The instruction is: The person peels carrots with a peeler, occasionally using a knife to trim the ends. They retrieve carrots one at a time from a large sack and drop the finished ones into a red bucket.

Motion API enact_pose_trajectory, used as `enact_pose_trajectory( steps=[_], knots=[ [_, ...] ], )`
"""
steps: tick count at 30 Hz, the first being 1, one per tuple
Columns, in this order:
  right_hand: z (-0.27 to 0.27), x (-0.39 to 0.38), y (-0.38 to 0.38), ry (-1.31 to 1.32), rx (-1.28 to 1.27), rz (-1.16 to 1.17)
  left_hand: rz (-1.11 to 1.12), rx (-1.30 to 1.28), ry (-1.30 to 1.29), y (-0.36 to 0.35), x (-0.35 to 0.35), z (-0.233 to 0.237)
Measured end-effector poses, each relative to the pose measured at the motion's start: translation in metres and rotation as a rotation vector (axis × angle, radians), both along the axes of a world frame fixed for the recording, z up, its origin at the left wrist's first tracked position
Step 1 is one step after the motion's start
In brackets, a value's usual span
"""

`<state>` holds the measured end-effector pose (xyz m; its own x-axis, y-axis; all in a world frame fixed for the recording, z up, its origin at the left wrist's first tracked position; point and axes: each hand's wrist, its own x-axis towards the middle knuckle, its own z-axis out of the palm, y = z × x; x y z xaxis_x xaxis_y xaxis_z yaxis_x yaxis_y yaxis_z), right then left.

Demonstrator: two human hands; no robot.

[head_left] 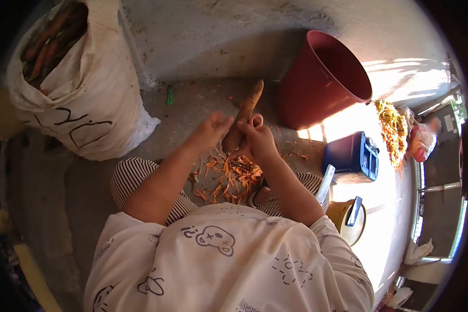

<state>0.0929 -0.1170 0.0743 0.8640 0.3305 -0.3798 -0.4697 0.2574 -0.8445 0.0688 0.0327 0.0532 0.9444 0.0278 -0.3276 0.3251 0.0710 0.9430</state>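
A long, thick brownish-orange carrot slants away from me between my two hands, its tip pointing toward the wall. My right hand is closed around its near part, fingers overlapping the root, with a small orange ring-like shape showing at the knuckles. Left of the carrot, my left hand is smeared by motion, and what its fingers hold does not show. Below both hands, orange peelings are heaped on the floor between my legs. A small green tool lies farther off.
At upper left stands a white sack full of long roots. A dark red bucket leans near the wall. Along the right are a blue container, a yellowish bucket, a peelings pile and a person.
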Motion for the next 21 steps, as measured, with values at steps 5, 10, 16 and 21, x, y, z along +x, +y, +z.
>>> enact_pose_trajectory(
  steps=[5, 10, 16, 21],
  knots=[
    [-0.008, -0.005, -0.019, -0.233, -0.416, 0.073, -0.195, -0.370, 0.186, -0.014, -0.028, -0.005],
    [0.015, 0.015, -0.061, -0.392, -0.371, -0.063, -0.274, -0.656, 0.432, 0.005, -0.030, -0.008],
    [0.036, -0.016, -0.030, -0.297, -0.085, -0.008, -0.295, -0.909, 0.392, -0.018, -0.035, -0.011],
    [0.022, -0.012, -0.028, -0.199, -0.017, 0.103, -0.209, -0.976, 0.446, -0.023, -0.046, 0.002]
  ],
)
